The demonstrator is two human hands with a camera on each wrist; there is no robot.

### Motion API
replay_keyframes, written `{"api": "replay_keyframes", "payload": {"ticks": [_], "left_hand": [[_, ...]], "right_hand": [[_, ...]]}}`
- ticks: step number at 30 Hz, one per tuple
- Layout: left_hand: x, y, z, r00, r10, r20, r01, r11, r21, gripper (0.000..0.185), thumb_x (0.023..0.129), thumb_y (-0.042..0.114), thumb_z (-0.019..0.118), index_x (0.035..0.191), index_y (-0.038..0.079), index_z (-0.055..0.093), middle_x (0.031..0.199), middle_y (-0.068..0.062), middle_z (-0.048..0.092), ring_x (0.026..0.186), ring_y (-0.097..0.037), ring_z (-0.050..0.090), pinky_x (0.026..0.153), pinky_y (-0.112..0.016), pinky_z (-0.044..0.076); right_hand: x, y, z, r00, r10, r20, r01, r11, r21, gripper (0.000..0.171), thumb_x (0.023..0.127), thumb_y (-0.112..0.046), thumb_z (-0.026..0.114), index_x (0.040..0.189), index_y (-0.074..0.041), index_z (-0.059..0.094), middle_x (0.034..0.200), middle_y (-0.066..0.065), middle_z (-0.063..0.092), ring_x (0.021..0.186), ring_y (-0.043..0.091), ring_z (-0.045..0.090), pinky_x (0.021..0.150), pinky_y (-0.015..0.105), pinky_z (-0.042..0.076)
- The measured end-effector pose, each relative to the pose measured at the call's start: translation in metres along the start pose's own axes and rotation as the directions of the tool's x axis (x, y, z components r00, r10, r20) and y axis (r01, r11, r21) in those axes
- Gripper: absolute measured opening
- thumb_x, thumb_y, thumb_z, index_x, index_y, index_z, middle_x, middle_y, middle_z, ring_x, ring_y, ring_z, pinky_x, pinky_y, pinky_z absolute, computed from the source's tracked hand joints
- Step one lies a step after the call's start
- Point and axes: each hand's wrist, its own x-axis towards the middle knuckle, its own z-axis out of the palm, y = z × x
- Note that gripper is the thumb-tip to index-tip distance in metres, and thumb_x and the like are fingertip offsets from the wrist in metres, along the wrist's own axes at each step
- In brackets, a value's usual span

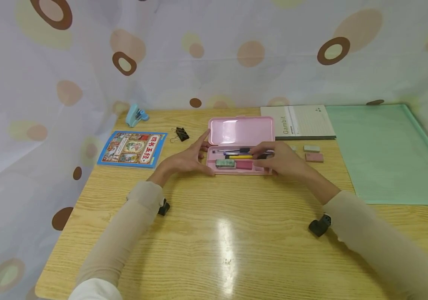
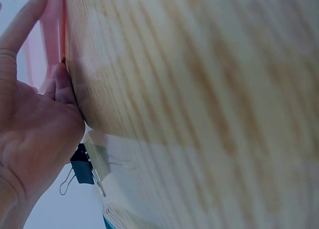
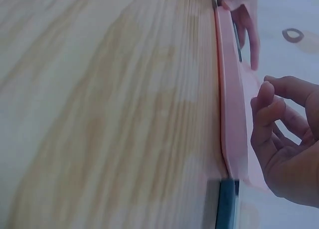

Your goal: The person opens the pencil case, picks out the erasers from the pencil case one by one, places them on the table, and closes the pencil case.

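A pink pencil case lies with its lid folded back on the wooden table. Several pens, one with a yellow barrel, lie in its back part. In front of them are a greenish rectangular block and a dark pink piece. My left hand rests against the case's left side, thumb at the front corner and index finger up by the lid. My right hand reaches over the right end, near the pen ends. Its thumb and index finger come close together in the right wrist view; whether they pinch anything is hidden.
Right of the case lie a pale eraser and a pink eraser. A notebook and a green mat are behind and beyond. On the left are a picture booklet, a black binder clip and a light-blue gadget.
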Motion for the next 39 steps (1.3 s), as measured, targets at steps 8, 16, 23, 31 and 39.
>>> {"api": "replay_keyframes", "payload": {"ticks": [8,16,23,31,39], "left_hand": [[0.000,0.000,-0.001,1.000,0.000,-0.007,0.000,1.000,0.025,0.132,0.082,0.025,0.091,0.166,0.036,-0.009,0.152,-0.008,0.035,0.134,-0.024,0.039,0.118,-0.043,0.033],[-0.001,0.002,-0.001,1.000,-0.006,-0.002,0.006,1.000,0.016,0.130,0.083,0.023,0.090,0.166,0.036,-0.010,0.153,-0.008,0.034,0.134,-0.023,0.038,0.118,-0.043,0.034],[-0.002,0.003,-0.001,1.000,-0.001,0.005,0.000,0.999,0.034,0.131,0.083,0.023,0.090,0.166,0.035,-0.012,0.155,-0.009,0.033,0.135,-0.025,0.039,0.118,-0.044,0.034],[-0.001,0.002,-0.001,1.000,0.008,-0.001,-0.008,0.999,0.032,0.131,0.083,0.022,0.090,0.166,0.035,-0.011,0.155,-0.009,0.033,0.135,-0.025,0.038,0.118,-0.044,0.033],[-0.002,0.002,0.001,1.000,0.004,-0.005,-0.004,1.000,0.017,0.133,0.082,0.023,0.091,0.166,0.036,-0.011,0.155,-0.011,0.032,0.134,-0.027,0.040,0.119,-0.045,0.033]], "right_hand": [[0.024,-0.019,0.029,1.000,-0.019,-0.007,0.018,0.999,-0.042,0.029,0.096,-0.022,0.077,0.123,-0.012,0.074,0.119,0.010,0.070,0.050,0.013,0.048,0.046,0.026,0.041],[0.042,-0.033,0.051,0.999,-0.048,0.001,0.048,0.990,-0.134,0.030,0.090,-0.006,0.076,0.119,-0.007,0.077,0.117,0.012,0.069,0.077,0.020,0.058,0.066,0.029,0.048],[0.044,-0.037,0.059,0.997,-0.064,-0.046,0.053,0.976,-0.209,0.028,0.083,-0.001,0.077,0.110,-0.005,0.079,0.115,0.013,0.069,0.103,0.027,0.056,0.093,0.041,0.046],[0.036,-0.033,0.051,0.995,-0.058,-0.081,0.042,0.982,-0.184,0.026,0.082,-0.002,0.075,0.107,-0.007,0.079,0.113,0.011,0.070,0.101,0.027,0.055,0.088,0.039,0.045],[0.017,-0.021,0.026,0.991,-0.027,-0.134,0.005,0.987,-0.162,0.021,0.089,-0.009,0.077,0.110,-0.009,0.079,0.121,0.013,0.067,0.073,0.023,0.056,0.059,0.029,0.044]]}}
